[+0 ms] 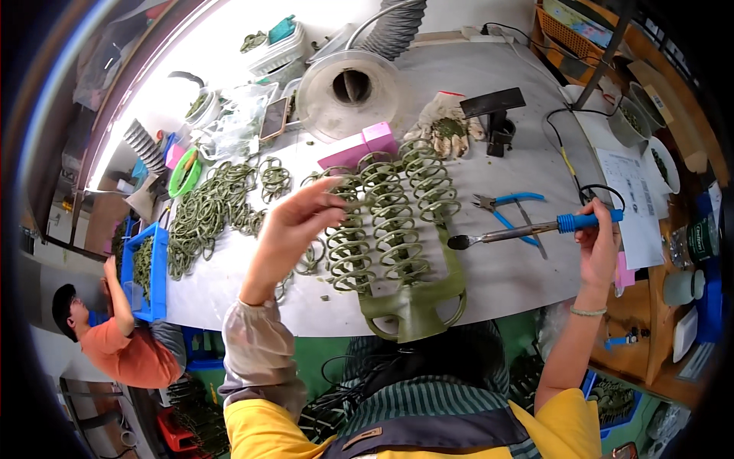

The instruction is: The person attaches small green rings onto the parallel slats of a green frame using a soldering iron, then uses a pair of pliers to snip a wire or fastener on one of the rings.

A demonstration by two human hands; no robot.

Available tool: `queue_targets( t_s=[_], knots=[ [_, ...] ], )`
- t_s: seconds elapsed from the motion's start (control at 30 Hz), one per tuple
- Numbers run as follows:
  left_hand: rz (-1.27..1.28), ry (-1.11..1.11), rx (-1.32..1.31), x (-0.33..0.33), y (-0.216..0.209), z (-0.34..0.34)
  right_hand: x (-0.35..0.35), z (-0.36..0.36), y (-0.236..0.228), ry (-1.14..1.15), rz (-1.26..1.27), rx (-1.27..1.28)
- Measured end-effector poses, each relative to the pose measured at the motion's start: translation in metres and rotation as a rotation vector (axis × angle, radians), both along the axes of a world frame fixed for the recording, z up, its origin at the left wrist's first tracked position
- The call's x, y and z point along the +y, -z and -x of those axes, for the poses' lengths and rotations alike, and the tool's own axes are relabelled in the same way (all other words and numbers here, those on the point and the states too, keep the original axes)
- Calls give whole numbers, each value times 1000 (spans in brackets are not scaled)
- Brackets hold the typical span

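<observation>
In front of me stands a green wax-like tree (pixel 413 306) with a thick base and several columns of stacked green rings (pixel 391 218). My left hand (pixel 294 226) is closed in a pinch at the upper part of the left column, on what looks like a green ring partly hidden by the fingers. My right hand (pixel 598 245) is wrapped round the blue handle of a soldering iron (pixel 527 232). Its dark, broad tip points left, close to the tree's right side. Blue-handled pliers (pixel 508 206) lie beyond the iron, beside a thin metal tool.
Loose green rings (pixel 218 206) are heaped at the left. Behind the tree are a pink block (pixel 359 147), a stained glove (pixel 445 126), a black stand (pixel 497 122) and a clear extraction hood (pixel 317 103). A cable runs at the right. Another person (pixel 126 344) works beside a blue crate (pixel 159 268).
</observation>
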State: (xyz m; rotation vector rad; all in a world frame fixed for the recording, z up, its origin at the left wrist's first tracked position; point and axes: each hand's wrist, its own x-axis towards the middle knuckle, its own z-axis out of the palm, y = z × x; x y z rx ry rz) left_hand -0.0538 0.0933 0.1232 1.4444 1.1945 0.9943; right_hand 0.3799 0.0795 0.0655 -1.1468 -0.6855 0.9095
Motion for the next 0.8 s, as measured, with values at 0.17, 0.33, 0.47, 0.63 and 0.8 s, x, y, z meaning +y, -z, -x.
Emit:
queue_targets(
  t_s=[0.17,0.33,0.47,0.63,0.8],
  knots=[
    [-160,189,326,-1,0,-88,-2,-2,3,28,13,1],
    [-260,274,453,14,28,-103,1,2,9,-5,16,29],
    [-303,272,523,21,32,-115,7,0,21,-32,21,55],
    [-421,321,587,28,38,-119,12,6,29,-39,0,108],
    [-421,339,615,29,39,-121,14,12,32,-59,14,127]
  ],
)
